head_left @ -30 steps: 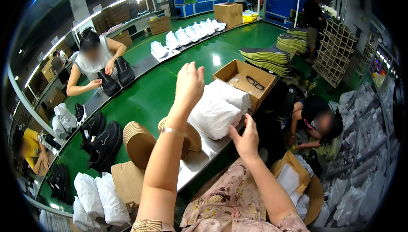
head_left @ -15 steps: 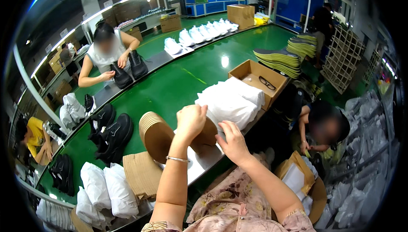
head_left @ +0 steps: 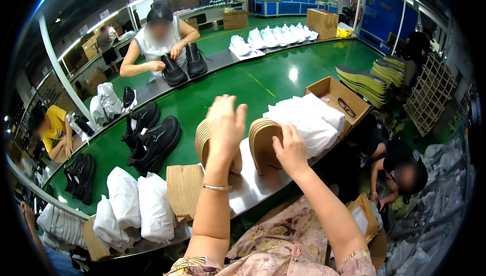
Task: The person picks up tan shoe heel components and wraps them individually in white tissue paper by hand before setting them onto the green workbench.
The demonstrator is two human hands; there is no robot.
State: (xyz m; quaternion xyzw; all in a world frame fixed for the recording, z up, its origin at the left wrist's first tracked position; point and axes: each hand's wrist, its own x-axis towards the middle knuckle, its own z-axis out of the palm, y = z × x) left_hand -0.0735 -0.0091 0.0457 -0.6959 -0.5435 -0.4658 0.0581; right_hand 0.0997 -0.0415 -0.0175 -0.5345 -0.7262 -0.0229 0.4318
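Note:
Two upright stacks of bent brown cardboard sheets with rounded tops stand on the metal edge of the bench. My left hand (head_left: 224,124) is open, fingers stretched up and thumb apart, in front of the left stack (head_left: 202,142) and hiding part of it. My right hand (head_left: 292,150) has its fingers spread against the right side of the right stack (head_left: 260,147); it does not close round it. A third cardboard stack (head_left: 183,190) stands left of my left forearm, beside white paper-wrapped bundles (head_left: 157,207).
Black shoes (head_left: 157,144) stand on the green bench (head_left: 243,91). Right of my hands lie white wrapped bundles (head_left: 304,124) and an open cardboard box (head_left: 364,105) holding glasses. Green-edged soles (head_left: 360,83) are piled beyond. Across the bench a person (head_left: 162,43) handles black shoes; another crouches at right.
The view has shifted, so the bench appears farther right. My hands have moved apart, and the cardboard between them now shows as two separate stacks. My left hand has opened from a closed shape.

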